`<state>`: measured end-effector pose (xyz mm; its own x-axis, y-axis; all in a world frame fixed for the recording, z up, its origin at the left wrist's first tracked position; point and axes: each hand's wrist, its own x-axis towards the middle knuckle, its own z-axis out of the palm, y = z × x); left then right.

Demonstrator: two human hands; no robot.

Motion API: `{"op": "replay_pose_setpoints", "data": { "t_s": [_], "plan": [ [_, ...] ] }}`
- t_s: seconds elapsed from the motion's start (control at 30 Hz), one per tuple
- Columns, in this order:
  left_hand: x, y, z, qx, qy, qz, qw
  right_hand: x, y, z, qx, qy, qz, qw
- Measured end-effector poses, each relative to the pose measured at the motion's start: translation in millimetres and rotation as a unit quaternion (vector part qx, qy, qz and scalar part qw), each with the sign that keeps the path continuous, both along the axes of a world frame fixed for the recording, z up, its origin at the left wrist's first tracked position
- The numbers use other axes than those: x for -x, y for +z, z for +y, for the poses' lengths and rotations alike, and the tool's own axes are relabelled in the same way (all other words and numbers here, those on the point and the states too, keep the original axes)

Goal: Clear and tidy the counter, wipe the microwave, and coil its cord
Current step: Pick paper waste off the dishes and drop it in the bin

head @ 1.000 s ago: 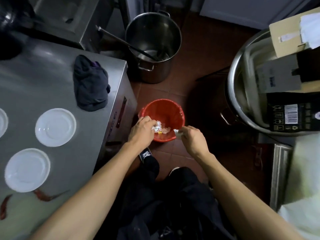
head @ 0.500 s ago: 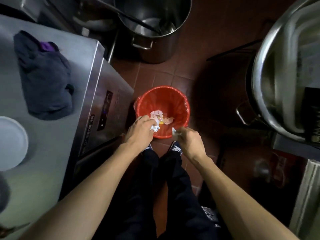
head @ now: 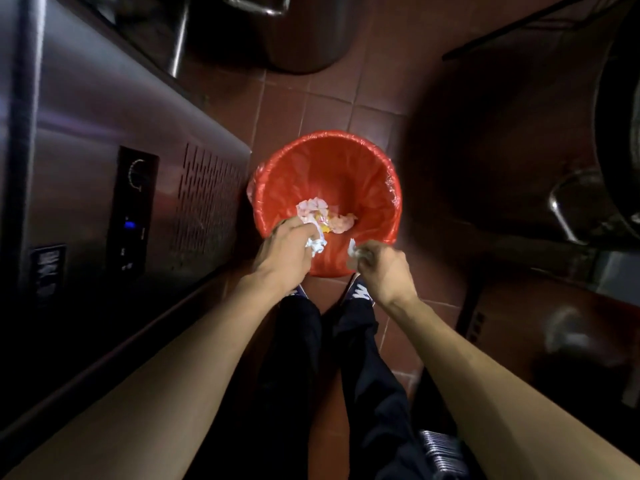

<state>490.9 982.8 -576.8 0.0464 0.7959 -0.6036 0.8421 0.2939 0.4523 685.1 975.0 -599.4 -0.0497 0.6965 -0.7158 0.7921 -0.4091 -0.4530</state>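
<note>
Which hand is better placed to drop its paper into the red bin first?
Left. The left hand holds its crumpled paper over the red bin opening; the right hand is at the near rim.

We find no text that we can read with certainty. On the front of the steel cabinet point(head: 86, 140), the dark control panel point(head: 133, 209) carries a curved dial marking and one small blue light, with tiny marks below it too small to make out. A dark label plate point(head: 48, 268) beside that panel bears lines of print, blurred beyond reading. The right shoe point(head: 360, 292) shows a white logo, partly hidden, whose letters we cannot tell.
</note>
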Motion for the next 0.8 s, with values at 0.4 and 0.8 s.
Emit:
{"op": "replay_pose_setpoints", "data": {
  "t_s": [0.4, 0.8],
  "plan": [
    [6, -64, 7, 0.042, 0.017, 0.016, 0.999, 13, -64, -2, 0.021, -0.055, -0.008, 0.998],
    [26, 45, 8, 0.04, -0.066, 0.07, 0.995, 15, 42, 16, -0.05, 0.201, -0.075, 0.975]
  ]
}}
